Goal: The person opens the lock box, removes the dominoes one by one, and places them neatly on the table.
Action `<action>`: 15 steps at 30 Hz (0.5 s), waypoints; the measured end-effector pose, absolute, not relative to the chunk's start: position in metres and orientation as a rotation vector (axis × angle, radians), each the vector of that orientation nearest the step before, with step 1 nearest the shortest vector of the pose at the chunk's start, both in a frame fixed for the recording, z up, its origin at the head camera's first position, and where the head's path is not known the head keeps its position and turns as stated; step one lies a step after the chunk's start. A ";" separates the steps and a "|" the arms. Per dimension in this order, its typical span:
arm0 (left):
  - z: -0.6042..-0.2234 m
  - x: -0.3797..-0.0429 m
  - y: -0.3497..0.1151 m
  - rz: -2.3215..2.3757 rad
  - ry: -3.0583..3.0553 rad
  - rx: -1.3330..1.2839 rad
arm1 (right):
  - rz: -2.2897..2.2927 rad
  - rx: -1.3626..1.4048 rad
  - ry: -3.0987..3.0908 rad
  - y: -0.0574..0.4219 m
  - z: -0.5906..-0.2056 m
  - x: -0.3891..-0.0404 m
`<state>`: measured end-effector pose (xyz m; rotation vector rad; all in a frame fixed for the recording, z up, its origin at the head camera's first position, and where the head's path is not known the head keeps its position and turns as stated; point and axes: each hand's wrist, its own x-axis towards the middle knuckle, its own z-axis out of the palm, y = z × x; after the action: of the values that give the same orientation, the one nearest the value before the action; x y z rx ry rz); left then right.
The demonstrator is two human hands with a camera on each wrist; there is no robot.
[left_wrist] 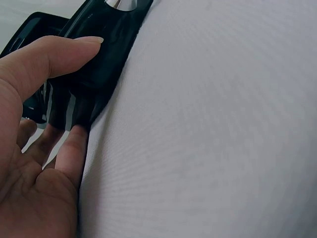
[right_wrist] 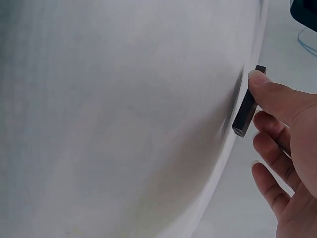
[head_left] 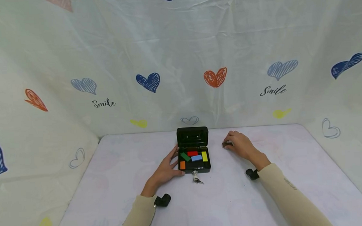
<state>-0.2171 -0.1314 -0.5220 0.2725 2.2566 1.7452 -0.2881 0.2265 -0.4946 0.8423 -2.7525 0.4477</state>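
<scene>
A small black cash box (head_left: 195, 170) stands on the table with its lid (head_left: 192, 137) raised. Inside lie several coloured blocks: green (head_left: 185, 156), red (head_left: 192, 153), blue (head_left: 196, 158), yellow (head_left: 204, 156) and orange (head_left: 182, 165). The left hand (head_left: 166, 168) holds the box by its left end, thumb against the front and fingers along the side. To the right of the box, the right hand (head_left: 241, 145) pinches a dark rectangular block (right_wrist: 247, 106) between thumb and fingers. In the right wrist view this block casts a shadow on the tabletop beside it.
Keys (head_left: 198, 181) hang from the lock at the front of the box. The white table (head_left: 117, 181) meets a white curtain (head_left: 174, 103) printed with hearts at its far edge. A black wrist camera (head_left: 163, 200) sits on the left wrist, another (head_left: 252, 174) on the right.
</scene>
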 end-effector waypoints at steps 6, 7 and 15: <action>-0.522 -0.216 -0.131 1.732 2.274 0.279 | 0.451 0.831 -2.784 0.228 -0.496 -0.289; -0.522 -0.216 -0.131 1.731 2.275 0.277 | 0.448 0.832 -2.785 0.228 -0.496 -0.289; -0.521 -0.216 -0.131 1.730 2.285 0.282 | 0.428 0.837 -2.799 0.229 -0.495 -0.290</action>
<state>-0.2158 -0.1311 -0.5210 0.2822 2.2852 1.7296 -0.2895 0.2291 -0.4953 0.8371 -2.7989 0.4278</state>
